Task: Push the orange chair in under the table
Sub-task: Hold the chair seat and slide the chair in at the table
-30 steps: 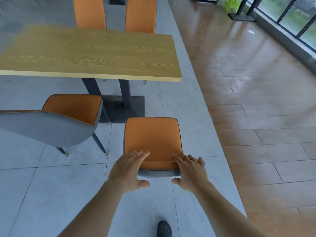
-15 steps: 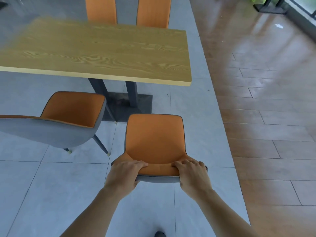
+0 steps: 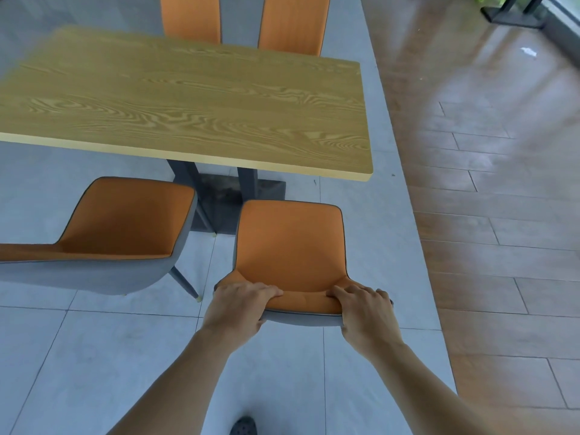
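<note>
Both hands are clamped on the top edge of the orange chair's (image 3: 290,246) backrest. The left hand (image 3: 238,306) has its fingers curled over the rim onto the orange front with the thumb tucked on the grey back, and the right hand (image 3: 365,309) is doing the same at the other end of the rim.

The chair sits on the grey tile floor (image 3: 94,356), facing the table (image 3: 188,102), close to the table's near right corner. Its seat front is just short of the table's near edge, so none of it is tucked under yet. The dark table base (image 3: 266,189) shows right past the seat.

Another orange chair (image 3: 125,221) sits to the left, turned at an angle, near but not touching. Two more chair backs (image 3: 191,18) poke up at the table's far edge. Brown wood-look flooring (image 3: 486,215) runs along the right, and a shoe tip (image 3: 243,426) peeks in at the bottom.
</note>
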A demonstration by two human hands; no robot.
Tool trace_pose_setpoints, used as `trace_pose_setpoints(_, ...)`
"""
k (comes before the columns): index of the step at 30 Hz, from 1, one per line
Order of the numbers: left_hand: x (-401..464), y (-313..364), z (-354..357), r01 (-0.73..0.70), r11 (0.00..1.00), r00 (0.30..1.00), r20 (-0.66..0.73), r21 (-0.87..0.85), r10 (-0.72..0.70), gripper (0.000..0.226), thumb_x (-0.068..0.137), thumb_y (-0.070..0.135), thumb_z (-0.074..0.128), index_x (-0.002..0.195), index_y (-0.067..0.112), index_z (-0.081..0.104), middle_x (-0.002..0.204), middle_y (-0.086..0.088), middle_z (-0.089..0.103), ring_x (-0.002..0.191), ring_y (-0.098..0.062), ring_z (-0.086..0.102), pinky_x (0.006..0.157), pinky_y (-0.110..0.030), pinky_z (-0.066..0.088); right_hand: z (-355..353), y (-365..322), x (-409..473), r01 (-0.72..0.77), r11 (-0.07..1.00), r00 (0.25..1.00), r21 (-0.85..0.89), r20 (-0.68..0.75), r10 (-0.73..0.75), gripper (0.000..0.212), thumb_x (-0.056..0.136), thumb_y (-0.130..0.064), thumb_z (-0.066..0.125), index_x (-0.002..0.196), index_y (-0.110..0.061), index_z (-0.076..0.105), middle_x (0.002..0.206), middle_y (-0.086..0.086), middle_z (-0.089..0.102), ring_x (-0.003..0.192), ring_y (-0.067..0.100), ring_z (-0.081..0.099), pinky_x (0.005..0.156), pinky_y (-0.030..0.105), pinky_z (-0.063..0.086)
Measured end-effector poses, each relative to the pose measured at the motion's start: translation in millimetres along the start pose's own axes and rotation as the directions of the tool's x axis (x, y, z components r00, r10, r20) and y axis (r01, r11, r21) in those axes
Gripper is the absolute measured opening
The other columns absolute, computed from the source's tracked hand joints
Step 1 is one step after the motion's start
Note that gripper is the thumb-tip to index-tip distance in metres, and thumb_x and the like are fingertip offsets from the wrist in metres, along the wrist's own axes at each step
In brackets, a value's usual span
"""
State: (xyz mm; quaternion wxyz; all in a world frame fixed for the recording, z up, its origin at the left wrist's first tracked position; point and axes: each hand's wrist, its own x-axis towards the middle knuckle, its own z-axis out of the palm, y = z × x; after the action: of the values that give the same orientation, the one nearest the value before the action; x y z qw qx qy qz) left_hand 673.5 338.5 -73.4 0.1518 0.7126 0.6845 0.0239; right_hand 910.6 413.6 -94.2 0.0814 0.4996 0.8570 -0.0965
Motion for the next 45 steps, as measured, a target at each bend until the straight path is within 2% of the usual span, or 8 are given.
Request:
trace_pose_setpoints(9, 45, -34, -10, -0.041, 0.999, 0.999, -0.010, 0.005, 0.041, 0.061, 0.073, 0.024, 0.082, 0.128, 0.038, 0.057, 0.106, 0.013, 0.070, 0.093, -0.015, 0.064, 0.078, -0.038, 0.054, -10, -5, 46, -0.045, 0.999, 0.999, -0.019, -0.015, 0.045, 0.047, 0.064, -0.007, 0.064, 0.102, -0.034, 0.064, 0.086, -0.007, 0.066, 0.082, 0.025, 0.062, 0.070, 0.040, 0.046)
trace_pose_setpoints(15, 45, -36, 0, -0.062, 0.998, 0.998, 0.006, -0.014, 0.062, 0.065, 0.070, 0.022, 0.084, 0.127, 0.038, 0.057, 0.105, 0.014, 0.069, 0.093, -0.013, 0.063, 0.074, -0.037, 0.055, -5, -4, 45, -0.071, 0.997, 0.997, -0.026, -0.020, 0.070, 0.048, 0.054, -0.002, 0.068, 0.092, -0.031, 0.066, 0.072, -0.007, 0.064, 0.074, 0.027, 0.064, 0.067, 0.041, 0.045)
trace_pose_setpoints(22, 43, -35, -5, -0.057, 0.998, 0.998, 0.009, -0.009, 0.057, 0.063, 0.070, 0.021, 0.085, 0.125, 0.039, 0.060, 0.093, 0.015, 0.070, 0.083, -0.011, 0.063, 0.069, -0.035, 0.056, -8, -11, 43, -0.112, 0.994, 0.994, -0.012, 0.006, 0.112, 0.049, 0.064, -0.006, 0.069, 0.105, -0.034, 0.066, 0.082, -0.008, 0.066, 0.086, 0.024, 0.063, 0.078, 0.042, 0.045)
trace_pose_setpoints(26, 38, -35, -12, -0.040, 0.999, 0.999, 0.022, -0.010, 0.040, 0.068, 0.055, 0.019, 0.095, 0.114, 0.036, 0.068, 0.082, 0.016, 0.070, 0.070, -0.010, 0.065, 0.061, -0.032, 0.058, -14, -19, 38, -0.098, 0.995, 0.995, 0.012, 0.031, 0.097, 0.049, 0.072, -0.009, 0.066, 0.114, -0.034, 0.063, 0.092, -0.008, 0.067, 0.096, 0.025, 0.061, 0.086, 0.042, 0.043)
trace_pose_setpoints(29, 39, -38, -12, -0.053, 0.998, 0.998, 0.020, 0.020, 0.052, 0.072, 0.045, 0.022, 0.098, 0.110, 0.036, 0.071, 0.085, 0.017, 0.072, 0.069, -0.010, 0.067, 0.058, -0.030, 0.058, -12, -20, 39, -0.101, 0.995, 0.995, 0.011, 0.011, 0.101, 0.050, 0.070, -0.009, 0.068, 0.113, -0.035, 0.064, 0.092, -0.006, 0.067, 0.095, 0.026, 0.062, 0.085, 0.043, 0.044)
trace_pose_setpoints(36, 40, -38, -11, -0.062, 0.998, 0.998, 0.011, 0.034, 0.061, 0.071, 0.045, 0.022, 0.098, 0.109, 0.037, 0.070, 0.084, 0.018, 0.071, 0.069, -0.011, 0.067, 0.057, -0.029, 0.056, -9, -16, 41, -0.101, 0.995, 0.994, -0.024, 0.040, 0.102, 0.048, 0.071, -0.014, 0.070, 0.112, -0.036, 0.061, 0.093, -0.007, 0.065, 0.093, 0.026, 0.061, 0.084, 0.045, 0.046)
trace_pose_setpoints(42, 39, -35, -12, -0.063, 0.998, 0.998, 0.017, -0.011, 0.064, 0.057, 0.071, 0.031, 0.084, 0.121, 0.041, 0.059, 0.094, 0.016, 0.067, 0.085, -0.012, 0.063, 0.070, -0.032, 0.054, -16, -19, 36, -0.090, 0.993, 0.994, -0.075, 0.047, 0.094, 0.050, 0.076, -0.025, 0.073, 0.122, -0.034, 0.055, 0.115, -0.001, 0.062, 0.120, 0.028, 0.049, 0.102, 0.051, 0.036)
trace_pose_setpoints(45, 41, -36, -17, -0.045, 0.998, 0.992, 0.114, -0.036, 0.048, 0.061, 0.076, 0.059, 0.070, 0.131, 0.043, 0.048, 0.114, 0.015, 0.061, 0.102, -0.012, 0.058, 0.087, -0.033, 0.049, -28, -18, 28, -0.087, 0.996, 0.989, -0.009, 0.116, 0.087, 0.078, 0.080, -0.053, 0.073, 0.146, -0.033, 0.035, 0.142, 0.005, 0.049, 0.143, 0.032, 0.030, 0.115, 0.056, 0.023)
